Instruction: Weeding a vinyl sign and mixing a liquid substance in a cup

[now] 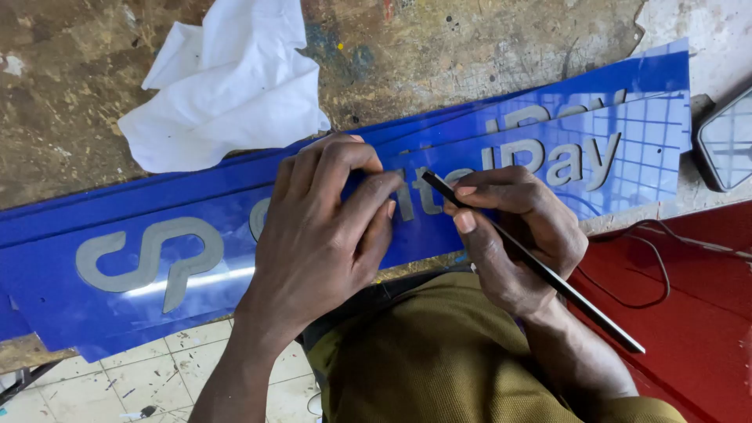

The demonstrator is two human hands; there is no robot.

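Two hands worked close on the blue sign panel point(196, 235) lying across the bench point(70, 86): my left hand point(321, 227) pinched at a grey letter, my right hand point(513, 235) held the thin blade tool point(548, 274) low, tip kept shallow to spare the gloss.

Open worn tabletop point(70, 94) left of the crumpled white sheet point(227, 86) and right of it toward the far edge. Blocked nearer than the sheet by the long blue sign panel point(117, 305), both hands pressed on its middle.
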